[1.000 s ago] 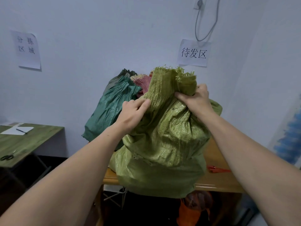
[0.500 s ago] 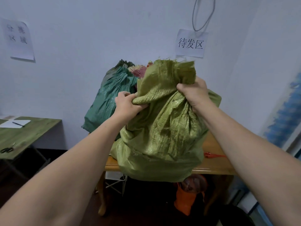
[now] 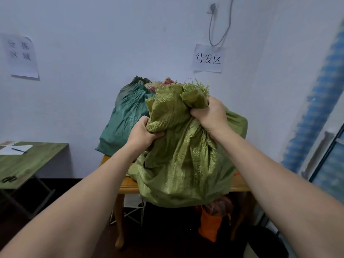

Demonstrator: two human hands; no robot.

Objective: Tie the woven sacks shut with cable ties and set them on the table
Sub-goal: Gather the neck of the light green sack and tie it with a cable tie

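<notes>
A full light-green woven sack [image 3: 186, 164] sits at the front edge of a small wooden table [image 3: 128, 187], its bottom hanging over the edge. My left hand [image 3: 143, 131] grips a bunched fold of its mouth on the left. My right hand [image 3: 210, 112] grips the frayed top on the right, a little higher. Behind it a dark-green sack [image 3: 124, 120] leans against the wall, with a reddish sack [image 3: 167, 82] just visible behind the top. No cable tie is visible on the light-green sack's neck.
A green desk [image 3: 28, 162] stands at left with a paper, pen [image 3: 18, 150] and scissors [image 3: 8, 179]. An orange bag [image 3: 212, 222] sits under the wooden table. A dark round bin [image 3: 268, 244] is at lower right. Paper signs hang on the wall.
My left hand went from lying on the sack's mouth to gripping a fold of it. My right hand kept its grip on the top. The mouth is bunched tighter and lower.
</notes>
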